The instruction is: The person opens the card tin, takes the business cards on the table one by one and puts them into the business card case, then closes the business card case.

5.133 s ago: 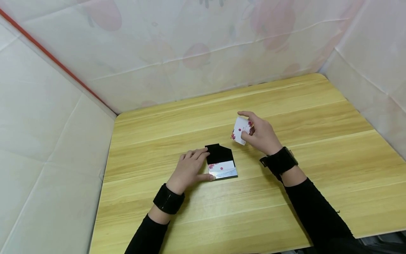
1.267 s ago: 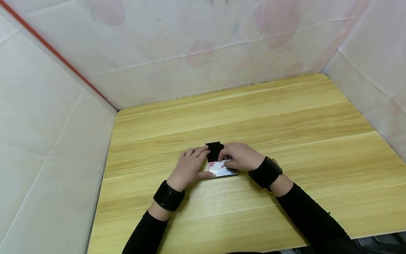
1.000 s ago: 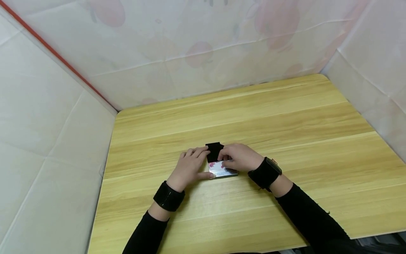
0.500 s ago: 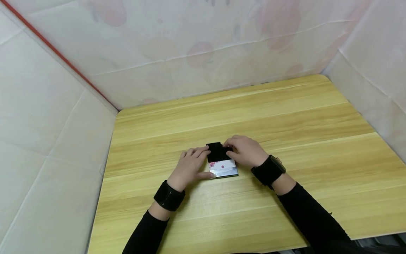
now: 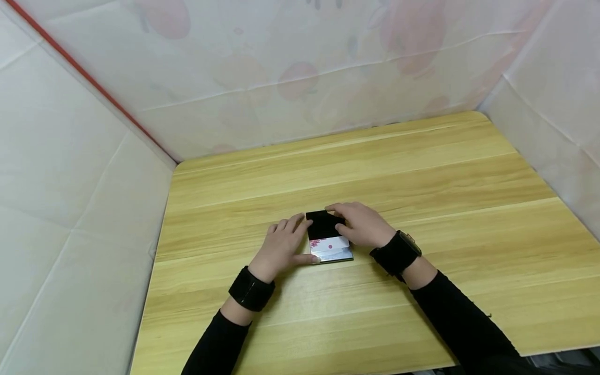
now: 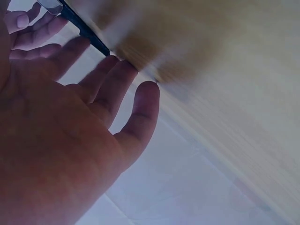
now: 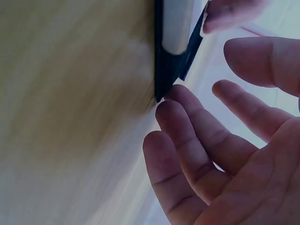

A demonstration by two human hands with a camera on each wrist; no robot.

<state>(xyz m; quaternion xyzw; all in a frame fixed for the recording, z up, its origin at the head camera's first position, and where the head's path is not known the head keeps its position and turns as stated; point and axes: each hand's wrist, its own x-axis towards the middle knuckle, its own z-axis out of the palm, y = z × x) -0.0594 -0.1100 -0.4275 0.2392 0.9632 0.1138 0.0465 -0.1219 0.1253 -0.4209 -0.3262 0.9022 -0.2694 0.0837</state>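
Observation:
A black card case [image 5: 322,225] lies with its flap laid back on the table. White business cards [image 5: 330,243] with a pink floral print show above its silvery pocket [image 5: 334,254]. My left hand [image 5: 278,250] is spread along the case's left side, thumb on the near corner and fingertips at the flap's edge. My right hand [image 5: 365,225] reaches over the flap's right side, index fingertip at the far edge and thumb over the black face. In the right wrist view the right fingertips [image 7: 169,110] meet the case's dark edge [image 7: 161,84].
A wood-grain table [image 5: 262,187] surrounds the case. White fabric with faded pink prints [image 5: 300,80] hangs behind it, with plain white sheets at both sides and a red strip [image 5: 84,78] on the left. Both wrists wear black bands [image 5: 251,289].
Earlier my right hand held a business card in the air, then brought it to the pocket. Now that hand has moved off the cards onto the flap. My left hand has hardly moved.

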